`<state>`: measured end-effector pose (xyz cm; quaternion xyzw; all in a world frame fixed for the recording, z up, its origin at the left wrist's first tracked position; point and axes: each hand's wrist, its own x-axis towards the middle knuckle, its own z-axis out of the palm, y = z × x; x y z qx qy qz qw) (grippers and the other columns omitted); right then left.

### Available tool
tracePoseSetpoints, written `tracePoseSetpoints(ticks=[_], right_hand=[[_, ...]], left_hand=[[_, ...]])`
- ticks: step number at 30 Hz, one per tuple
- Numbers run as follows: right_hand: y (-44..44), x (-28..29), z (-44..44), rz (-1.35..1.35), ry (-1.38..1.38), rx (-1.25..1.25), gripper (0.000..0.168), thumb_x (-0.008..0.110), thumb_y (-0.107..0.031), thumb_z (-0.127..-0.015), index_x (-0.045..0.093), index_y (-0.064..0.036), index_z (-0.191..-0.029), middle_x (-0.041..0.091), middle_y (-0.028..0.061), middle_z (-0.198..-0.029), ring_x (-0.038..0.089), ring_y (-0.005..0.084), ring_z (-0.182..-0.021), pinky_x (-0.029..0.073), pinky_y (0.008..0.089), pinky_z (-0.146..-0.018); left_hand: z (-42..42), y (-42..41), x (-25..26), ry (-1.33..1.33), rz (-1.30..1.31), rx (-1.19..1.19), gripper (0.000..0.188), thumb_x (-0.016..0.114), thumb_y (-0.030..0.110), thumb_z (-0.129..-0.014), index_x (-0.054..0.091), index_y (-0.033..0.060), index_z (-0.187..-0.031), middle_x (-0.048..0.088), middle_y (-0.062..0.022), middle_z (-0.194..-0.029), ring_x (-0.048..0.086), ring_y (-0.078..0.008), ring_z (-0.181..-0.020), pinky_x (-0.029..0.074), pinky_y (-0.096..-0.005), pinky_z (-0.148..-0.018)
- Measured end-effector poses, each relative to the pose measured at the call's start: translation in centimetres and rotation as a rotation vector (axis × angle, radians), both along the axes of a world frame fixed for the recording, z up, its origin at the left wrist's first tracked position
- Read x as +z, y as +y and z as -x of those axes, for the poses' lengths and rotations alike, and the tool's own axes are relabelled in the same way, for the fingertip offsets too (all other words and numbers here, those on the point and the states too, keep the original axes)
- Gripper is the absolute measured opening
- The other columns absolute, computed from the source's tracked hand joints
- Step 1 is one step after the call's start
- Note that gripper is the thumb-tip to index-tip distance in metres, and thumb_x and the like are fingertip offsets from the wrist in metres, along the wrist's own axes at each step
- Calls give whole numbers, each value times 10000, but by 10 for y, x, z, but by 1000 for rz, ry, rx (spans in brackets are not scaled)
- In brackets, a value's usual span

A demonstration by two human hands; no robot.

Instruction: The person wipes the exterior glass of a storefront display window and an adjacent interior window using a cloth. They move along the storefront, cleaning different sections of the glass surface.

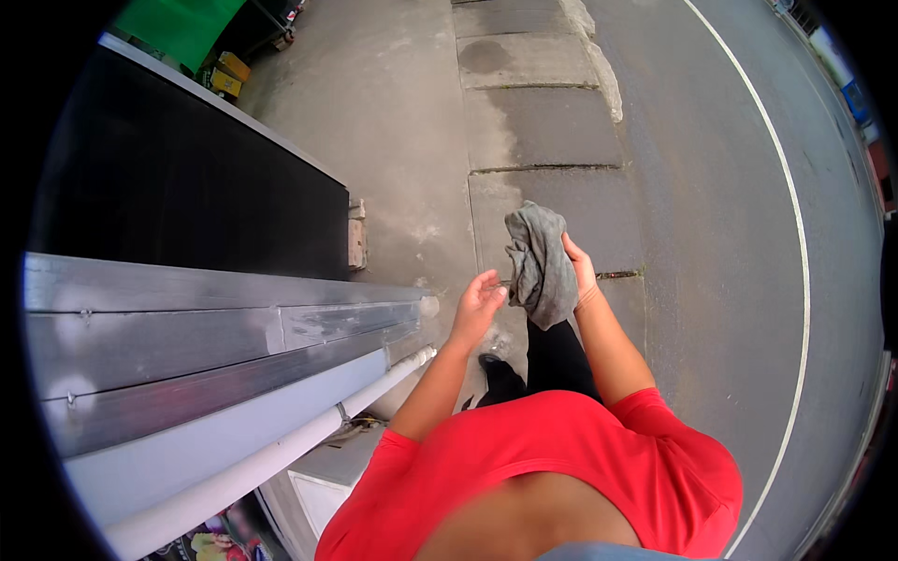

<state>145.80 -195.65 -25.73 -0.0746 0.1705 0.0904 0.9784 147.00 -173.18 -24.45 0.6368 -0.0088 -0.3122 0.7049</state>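
A crumpled grey cloth is held up in front of me, over the pavement. My right hand grips its right side, with the fingers partly hidden behind the folds. My left hand is just left of the cloth, thumb and fingers close around what looks like a thin dark strand reaching towards it; whether the strand belongs to the cloth I cannot tell. Below the cloth, my legs in black trousers and one dark shoe show.
Metal wall panels and a white pipe run along my left, near a dark panel. Concrete slabs lie ahead. To the right is a road with a white line. Yellow boxes stand at upper left.
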Motion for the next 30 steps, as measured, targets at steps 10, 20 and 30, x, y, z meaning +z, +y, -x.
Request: tracePoseSetpoints(ticks=[10, 20, 30], right_hand=[[-285, -56, -267, 247, -12, 102, 485, 390, -374, -997, 498, -25, -1316, 549, 158, -1311, 529, 351, -1179, 396, 488, -1034], [-293, -78, -419, 302, 214, 267, 506, 404, -429, -979, 535, -34, -1268, 602, 175, -1220, 581, 374, -1071, 456, 504, -946], [-96, -38, -656, 92, 94, 478, 597, 322, -471, -972, 497, -1, -1297, 583, 210, -1229, 579, 395, -1048, 446, 518, -948]], left_hand=[[-139, 133, -51, 78, -766, 870, 444, 602, 143, -900, 477, 18, -1307, 539, -128, -1272, 545, -177, -1080, 463, -326, -908], [-233, 19, -55, -53, -970, 426, 500, 658, 135, -831, 471, 26, -1283, 496, -219, -1262, 562, -359, -1059, 471, -413, -889], [-435, 67, -62, -195, -1054, 399, 552, 703, 162, -774, 487, 3, -1257, 532, -256, -1203, 498, -398, -1157, 403, -436, -1002]])
